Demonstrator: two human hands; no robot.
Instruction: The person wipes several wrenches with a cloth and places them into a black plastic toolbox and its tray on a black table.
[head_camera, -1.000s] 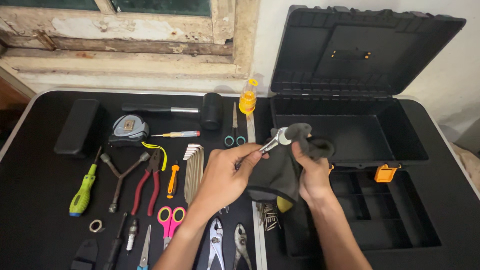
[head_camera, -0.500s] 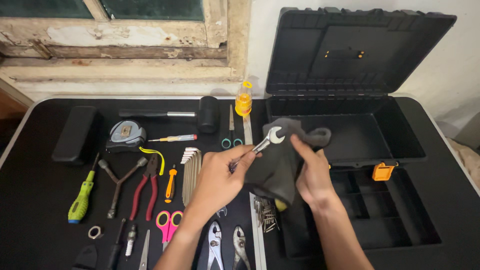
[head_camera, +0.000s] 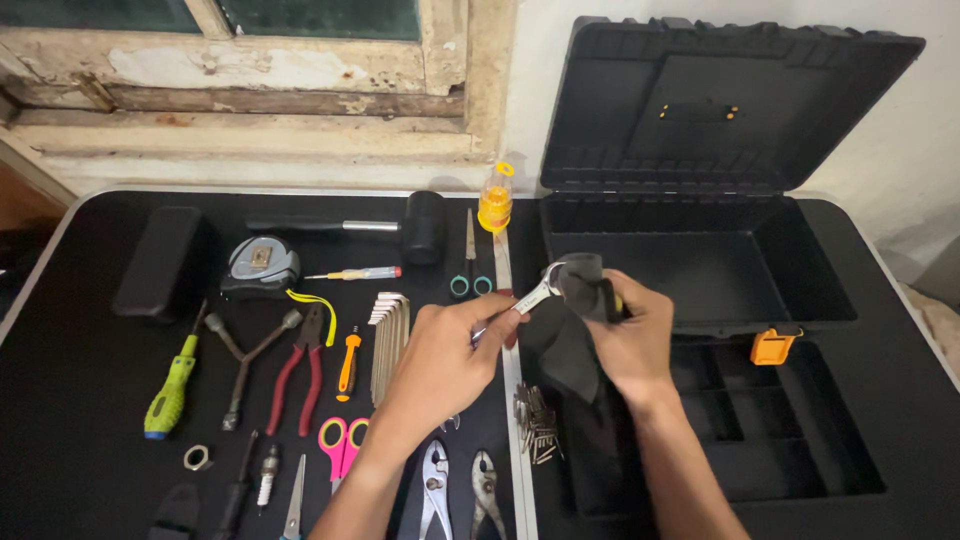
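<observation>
While the left hand (head_camera: 440, 360) grips a small wrench (head_camera: 530, 296) and the right hand (head_camera: 630, 340) pinches a dark cloth (head_camera: 570, 335) around its head, wiping looks underway, with other tools still spread across the table (head_camera: 80, 400) beside the open toolbox (head_camera: 800, 290).

Single head-mounted view, looking steeply down and forward from the person's own position. The black counter (head_camera: 80, 420) fills most of the frame; a weathered window frame (head_camera: 250, 110) and wall close the far edge. The open toolbox (head_camera: 700, 230) occupies the right half, laid-out tools the left. Both hands enter from the bottom edge at close range, near centre. No second view is supplied.
</observation>
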